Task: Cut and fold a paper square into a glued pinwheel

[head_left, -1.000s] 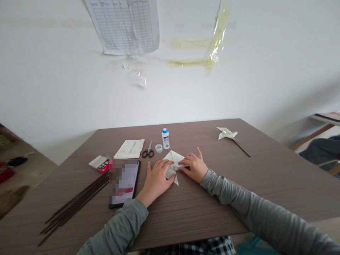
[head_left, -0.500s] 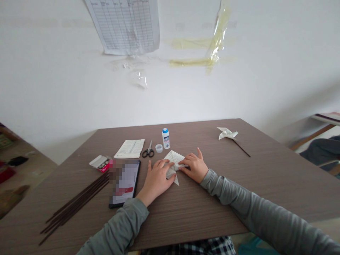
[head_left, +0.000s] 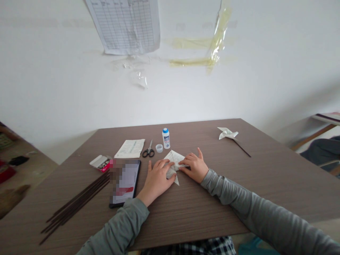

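Brown table (head_left: 191, 212). A pinwheel (head_left: 227, 134) on its stick (head_left: 243, 148), apparently complete, lies at two o'clock. Left hand (head_left: 156, 180): fingers apart, pressing. Right hand (head_left: 196, 168): fingertips touching, pinch indeterminable. Both on the central paper (head_left: 173, 156): partly folded, seemingly unfinished, no stick visible.

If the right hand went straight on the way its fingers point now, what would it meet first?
The folded paper, right at the fingertips of the right hand. Just past that, probably the left hand, though depth is hard to judge.
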Motion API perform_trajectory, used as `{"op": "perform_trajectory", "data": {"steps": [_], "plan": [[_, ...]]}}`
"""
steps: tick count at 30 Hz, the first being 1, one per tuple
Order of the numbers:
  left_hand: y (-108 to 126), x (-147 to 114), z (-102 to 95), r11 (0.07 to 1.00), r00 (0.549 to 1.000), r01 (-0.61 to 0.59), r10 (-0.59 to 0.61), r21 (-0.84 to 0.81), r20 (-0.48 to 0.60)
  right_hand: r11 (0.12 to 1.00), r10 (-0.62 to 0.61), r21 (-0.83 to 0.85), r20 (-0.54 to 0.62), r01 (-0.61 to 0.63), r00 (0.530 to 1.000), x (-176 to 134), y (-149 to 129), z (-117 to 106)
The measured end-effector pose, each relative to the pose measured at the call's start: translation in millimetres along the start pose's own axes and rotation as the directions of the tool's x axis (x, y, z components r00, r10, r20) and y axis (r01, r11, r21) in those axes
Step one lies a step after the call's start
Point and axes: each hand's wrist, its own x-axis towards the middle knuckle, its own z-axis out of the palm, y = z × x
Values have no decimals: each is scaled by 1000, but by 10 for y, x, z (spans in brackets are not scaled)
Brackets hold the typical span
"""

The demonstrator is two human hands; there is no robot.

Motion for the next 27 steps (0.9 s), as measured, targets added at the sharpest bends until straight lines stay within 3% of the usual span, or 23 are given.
{"op": "perform_trajectory", "data": {"steps": [27], "plan": [[16,0,-45,999,999,-18,17,34,40,999,-22,26,-9,22,1000,15,121,122]]}}
